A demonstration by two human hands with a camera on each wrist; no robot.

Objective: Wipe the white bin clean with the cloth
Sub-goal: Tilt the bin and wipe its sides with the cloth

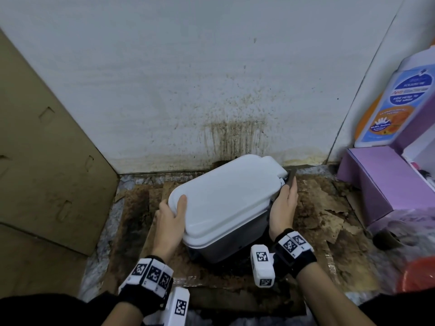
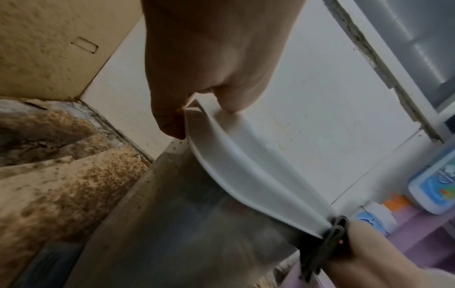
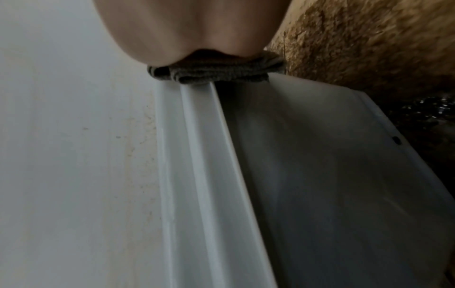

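Bin: the white bin (image 1: 226, 203) stood on stained cardboard (image 1: 324, 208) on the floor, close to the spattered wall (image 1: 211, 78), lid shut.
Left hand: the left hand (image 1: 170, 216) gripped the near-left corner of the lid, thumb on top and fingers curled under the rim.
Right hand: the right hand (image 1: 283, 205) pressed a dark cloth (image 1: 290, 181) against the bin's right side, near the rear hinge; it lay over the cloth, and whether the fingers curled round it could not be told.
Cloth contact: the right wrist view showed the folded cloth bunched against the lid's edge ridge.
Lid top: looked clean and white, with no marks seen.
Left side wall: small dark specks showed along it in the left wrist view.
Progress: judged part-way; the right rim was being wiped, while the front, left wall and base appeared outstanding.
Surroundings: a purple box (image 1: 376, 184) stood to the right.
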